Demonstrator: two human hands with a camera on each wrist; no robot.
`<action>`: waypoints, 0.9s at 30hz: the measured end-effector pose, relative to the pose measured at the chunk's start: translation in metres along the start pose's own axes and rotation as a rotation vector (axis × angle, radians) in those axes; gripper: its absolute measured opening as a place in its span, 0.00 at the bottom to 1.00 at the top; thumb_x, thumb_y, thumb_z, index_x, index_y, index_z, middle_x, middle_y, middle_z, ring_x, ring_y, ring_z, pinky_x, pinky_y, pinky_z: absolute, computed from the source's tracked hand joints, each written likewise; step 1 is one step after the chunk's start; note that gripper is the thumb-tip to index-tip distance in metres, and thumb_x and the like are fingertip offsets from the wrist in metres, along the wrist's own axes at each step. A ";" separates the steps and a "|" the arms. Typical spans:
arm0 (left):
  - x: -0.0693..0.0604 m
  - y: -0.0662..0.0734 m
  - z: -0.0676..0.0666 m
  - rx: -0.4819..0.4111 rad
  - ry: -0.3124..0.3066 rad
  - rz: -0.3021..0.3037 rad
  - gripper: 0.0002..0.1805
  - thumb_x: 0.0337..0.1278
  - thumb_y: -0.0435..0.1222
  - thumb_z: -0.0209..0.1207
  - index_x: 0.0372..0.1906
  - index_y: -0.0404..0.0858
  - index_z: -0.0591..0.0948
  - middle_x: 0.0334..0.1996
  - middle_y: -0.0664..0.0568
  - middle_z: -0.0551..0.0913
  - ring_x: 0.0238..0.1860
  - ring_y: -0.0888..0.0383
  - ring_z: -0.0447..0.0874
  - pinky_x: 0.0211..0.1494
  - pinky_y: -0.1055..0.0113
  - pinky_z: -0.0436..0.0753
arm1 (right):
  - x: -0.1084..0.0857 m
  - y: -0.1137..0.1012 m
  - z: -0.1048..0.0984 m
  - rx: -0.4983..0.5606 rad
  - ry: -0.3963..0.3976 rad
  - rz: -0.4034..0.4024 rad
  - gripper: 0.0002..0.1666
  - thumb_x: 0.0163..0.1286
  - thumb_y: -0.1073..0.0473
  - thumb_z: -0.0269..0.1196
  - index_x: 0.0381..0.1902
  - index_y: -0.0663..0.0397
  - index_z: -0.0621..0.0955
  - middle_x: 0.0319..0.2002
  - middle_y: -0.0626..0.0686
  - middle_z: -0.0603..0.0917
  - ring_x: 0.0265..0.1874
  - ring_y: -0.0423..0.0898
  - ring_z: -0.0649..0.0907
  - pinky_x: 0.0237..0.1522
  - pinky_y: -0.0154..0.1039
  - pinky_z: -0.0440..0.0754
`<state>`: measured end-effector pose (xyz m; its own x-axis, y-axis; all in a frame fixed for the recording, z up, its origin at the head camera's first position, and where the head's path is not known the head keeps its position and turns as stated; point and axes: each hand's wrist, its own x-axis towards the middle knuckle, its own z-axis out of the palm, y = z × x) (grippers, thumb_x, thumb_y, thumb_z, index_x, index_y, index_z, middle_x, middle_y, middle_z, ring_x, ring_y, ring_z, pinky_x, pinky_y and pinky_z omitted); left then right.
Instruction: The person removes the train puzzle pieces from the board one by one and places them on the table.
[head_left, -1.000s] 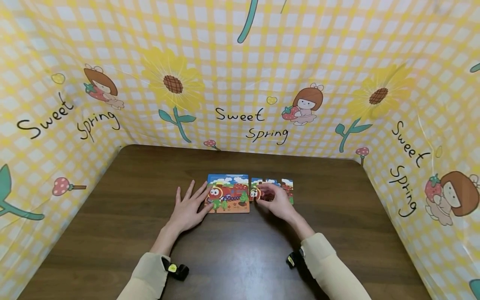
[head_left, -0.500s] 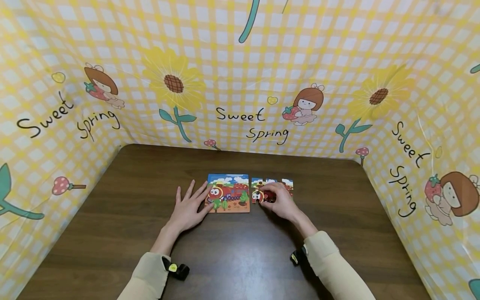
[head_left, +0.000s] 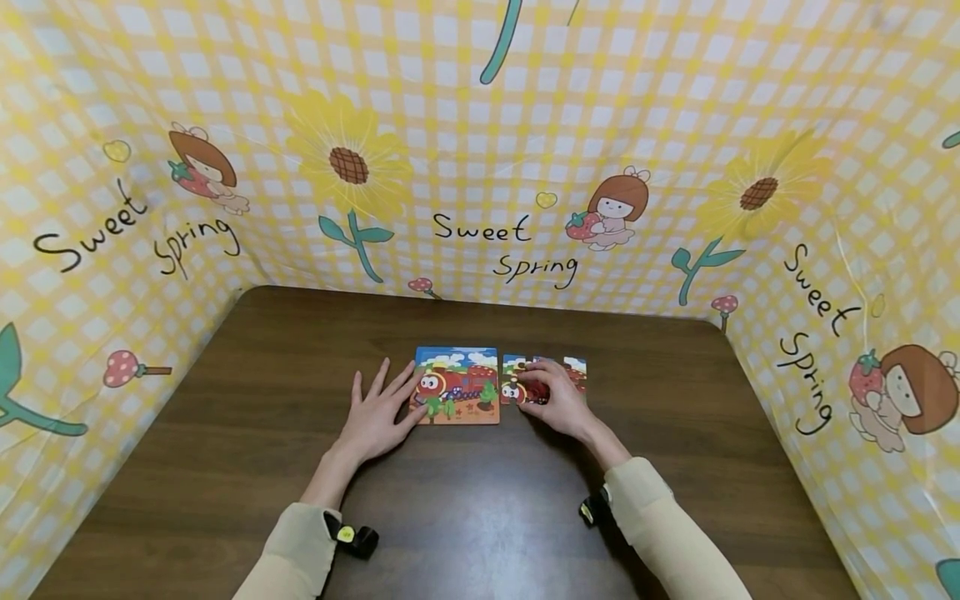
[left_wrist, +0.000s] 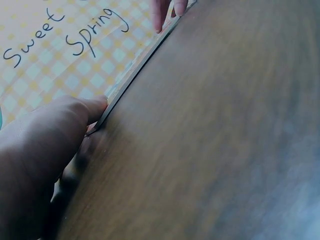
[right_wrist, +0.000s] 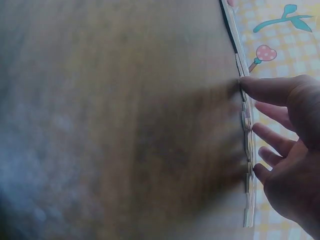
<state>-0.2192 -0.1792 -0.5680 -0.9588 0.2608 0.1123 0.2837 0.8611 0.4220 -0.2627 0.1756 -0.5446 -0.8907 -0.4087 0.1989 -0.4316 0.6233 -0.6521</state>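
In the head view, a picture board (head_left: 459,387) with a red cartoon train lies flat near the middle of the table. My left hand (head_left: 377,418) rests with fingers spread at its left side, the thumb and index finger touching its edge. To the right of the board lie several jigsaw puzzle pieces, one bearing the train's face (head_left: 512,392). My right hand (head_left: 561,402) pinches a jigsaw piece (head_left: 533,392) in this group between thumb and index finger, partly covering the rest. The right wrist view shows the thumb (right_wrist: 265,90) against the pieces' edge, low at the tabletop.
The brown wooden table (head_left: 450,508) is enclosed by a yellow checked cloth (head_left: 480,167) at the back and both sides. A dark wrist device (head_left: 356,542) sits at the left cuff, and another device (head_left: 592,510) at the right cuff.
The right hand has shifted slightly right, then a little back up, and the train-face piece has moved with it beside the board. The left hand and board have stayed put.
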 end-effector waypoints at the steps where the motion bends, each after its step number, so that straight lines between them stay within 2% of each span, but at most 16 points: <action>1: 0.000 0.000 0.000 0.002 0.003 0.003 0.40 0.80 0.57 0.58 0.88 0.52 0.64 0.90 0.51 0.60 0.92 0.34 0.43 0.85 0.21 0.32 | 0.000 0.001 0.001 0.005 0.004 -0.007 0.28 0.66 0.63 0.79 0.63 0.62 0.87 0.72 0.66 0.81 0.78 0.70 0.72 0.78 0.72 0.71; 9: -0.001 0.001 0.000 -0.003 0.002 -0.005 0.40 0.80 0.57 0.59 0.88 0.51 0.64 0.90 0.51 0.60 0.92 0.34 0.42 0.86 0.21 0.32 | 0.003 0.031 0.023 -0.030 0.024 -0.088 0.38 0.71 0.53 0.78 0.75 0.55 0.80 0.79 0.61 0.75 0.79 0.66 0.73 0.75 0.66 0.76; 12: 0.001 0.000 0.000 -0.009 -0.005 -0.010 0.40 0.80 0.57 0.58 0.89 0.52 0.63 0.90 0.52 0.59 0.92 0.35 0.42 0.86 0.22 0.31 | 0.004 0.028 0.028 -0.052 -0.004 -0.073 0.38 0.72 0.54 0.77 0.76 0.54 0.79 0.80 0.60 0.74 0.80 0.65 0.72 0.74 0.67 0.77; 16: 0.001 0.000 0.000 -0.014 -0.006 -0.009 0.40 0.80 0.57 0.59 0.89 0.52 0.64 0.90 0.52 0.59 0.92 0.35 0.42 0.86 0.23 0.30 | 0.007 0.025 0.038 -0.112 -0.048 -0.097 0.38 0.74 0.52 0.76 0.78 0.51 0.78 0.81 0.58 0.74 0.81 0.61 0.72 0.75 0.65 0.78; 22: 0.001 -0.001 0.001 -0.010 0.003 -0.008 0.39 0.81 0.57 0.58 0.89 0.53 0.63 0.90 0.52 0.59 0.92 0.35 0.42 0.86 0.23 0.30 | 0.009 0.017 0.054 -0.241 -0.128 -0.157 0.40 0.76 0.42 0.73 0.80 0.47 0.77 0.83 0.55 0.72 0.83 0.58 0.71 0.80 0.65 0.74; 27: 0.001 -0.001 0.001 -0.009 0.015 -0.003 0.38 0.82 0.55 0.57 0.89 0.51 0.63 0.89 0.49 0.61 0.92 0.34 0.43 0.86 0.22 0.31 | 0.009 0.010 0.064 -0.250 -0.121 -0.229 0.34 0.74 0.44 0.76 0.73 0.50 0.83 0.80 0.57 0.75 0.80 0.60 0.74 0.76 0.69 0.76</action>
<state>-0.2204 -0.1793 -0.5695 -0.9599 0.2513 0.1241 0.2803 0.8581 0.4303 -0.2654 0.1350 -0.5962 -0.7498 -0.6234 0.2218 -0.6532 0.6441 -0.3981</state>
